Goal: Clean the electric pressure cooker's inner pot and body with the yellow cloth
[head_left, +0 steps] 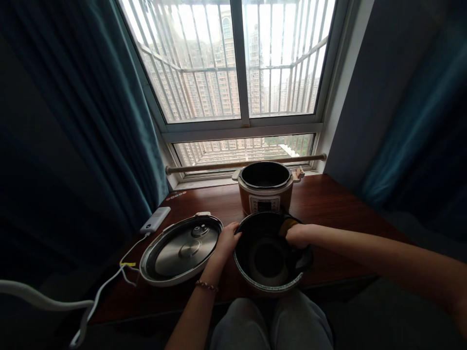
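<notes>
A dark inner pot [268, 260] leans towards me at the front edge of the wooden sill [328, 204]. My left hand [226, 240] grips the pot's left rim. Inside the pot, on its right side, my right hand [296, 234] is closed on a small brownish pad or cloth [288, 224] pressed to the wall. Behind the pot stands the cooker body [265, 192], open and without a lid. The cooker lid [181, 249] lies upside down to the left of my left hand.
A white power bank [155, 219] with a white cable [109, 282] lies at the sill's left end. A rod [244, 164] runs along the window base. Teal curtains [102, 112] hang on both sides. My knees [272, 321] are under the sill's front edge.
</notes>
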A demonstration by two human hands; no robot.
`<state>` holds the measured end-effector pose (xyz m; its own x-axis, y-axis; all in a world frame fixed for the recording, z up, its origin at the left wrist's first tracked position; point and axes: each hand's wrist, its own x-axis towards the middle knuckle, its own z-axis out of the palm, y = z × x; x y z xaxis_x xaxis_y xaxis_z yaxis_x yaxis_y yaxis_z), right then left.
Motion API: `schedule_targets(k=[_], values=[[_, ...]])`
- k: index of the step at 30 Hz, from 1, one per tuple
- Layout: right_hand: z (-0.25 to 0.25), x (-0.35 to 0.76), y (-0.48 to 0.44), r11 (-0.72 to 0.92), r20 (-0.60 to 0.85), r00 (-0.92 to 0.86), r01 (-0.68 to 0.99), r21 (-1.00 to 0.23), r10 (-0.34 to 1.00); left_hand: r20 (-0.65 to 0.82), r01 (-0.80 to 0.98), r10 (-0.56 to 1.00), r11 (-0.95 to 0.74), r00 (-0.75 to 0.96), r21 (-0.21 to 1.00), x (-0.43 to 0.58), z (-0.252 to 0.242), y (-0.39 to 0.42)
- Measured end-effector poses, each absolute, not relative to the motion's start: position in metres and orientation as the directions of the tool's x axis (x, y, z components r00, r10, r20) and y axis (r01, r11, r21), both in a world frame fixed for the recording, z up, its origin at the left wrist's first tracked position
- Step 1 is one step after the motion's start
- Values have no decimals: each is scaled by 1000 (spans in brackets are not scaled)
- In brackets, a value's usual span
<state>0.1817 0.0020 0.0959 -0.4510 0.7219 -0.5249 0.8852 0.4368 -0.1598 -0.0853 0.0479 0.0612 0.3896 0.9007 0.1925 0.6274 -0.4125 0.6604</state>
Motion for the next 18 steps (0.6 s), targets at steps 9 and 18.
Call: schedule_targets(k=[9, 18], values=[[82, 172, 55, 705, -249, -749, 662, -254, 614, 197, 624, 906, -404, 376, 669, -87, 62, 47], [75, 148, 67, 772, -122, -835, 544, -328, 537, 182, 628, 908, -396, 378, 670, -83, 68, 44]])
